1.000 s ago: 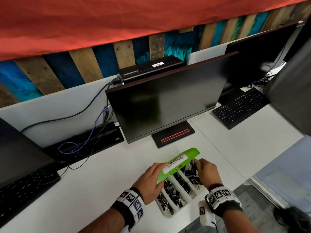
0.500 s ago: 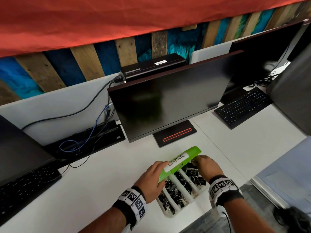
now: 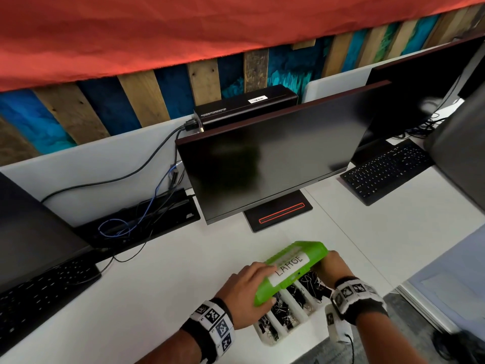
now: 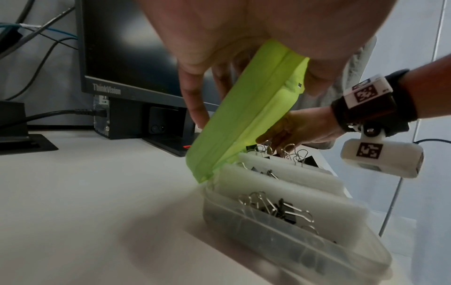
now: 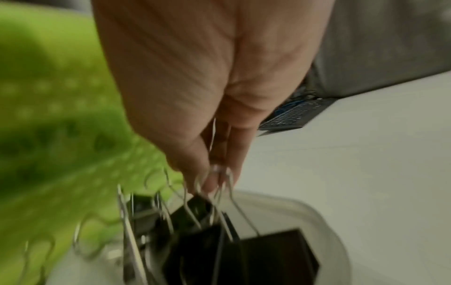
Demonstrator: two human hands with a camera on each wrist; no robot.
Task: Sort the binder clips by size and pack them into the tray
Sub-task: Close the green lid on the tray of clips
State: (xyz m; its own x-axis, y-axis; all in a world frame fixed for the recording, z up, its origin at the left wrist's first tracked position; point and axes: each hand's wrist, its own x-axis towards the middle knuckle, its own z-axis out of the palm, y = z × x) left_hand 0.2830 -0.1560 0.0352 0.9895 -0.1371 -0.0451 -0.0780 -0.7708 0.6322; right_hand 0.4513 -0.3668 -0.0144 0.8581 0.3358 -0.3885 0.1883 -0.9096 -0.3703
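Head view puts the white desk (image 3: 157, 271) under everything, with a dark monitor (image 3: 267, 158) at 12 o'clock from the hands and keyboards off at 9 and 2 o'clock. At 6 o'clock on the desk sits the tray (image 3: 278, 334), a translucent box split by white dividers into long compartments, and every compartment that shows already holds binder clips (image 4: 273, 206), so the sorting looks largely done. Its green lid (image 3: 291, 269) (labelled LARGE) stands tilted over the tray's far-left edge, not yet seated. The left hand (image 3: 244, 290) grips the lid's near end, thumb underneath and fingers curled over the top. The right hand (image 3: 333, 269), at 3 o'clock of the lid, reaches into the compartment at the tray's right end, where the biggest clips lie; in the right wrist view its fingertips (image 5: 212, 183) are pinched together on the wire handles of a large clip (image 5: 275, 248) that stands in that compartment among others. My reading: only this last clip needs settling, and then the lid must come down and close. No loose clips show on the desk.
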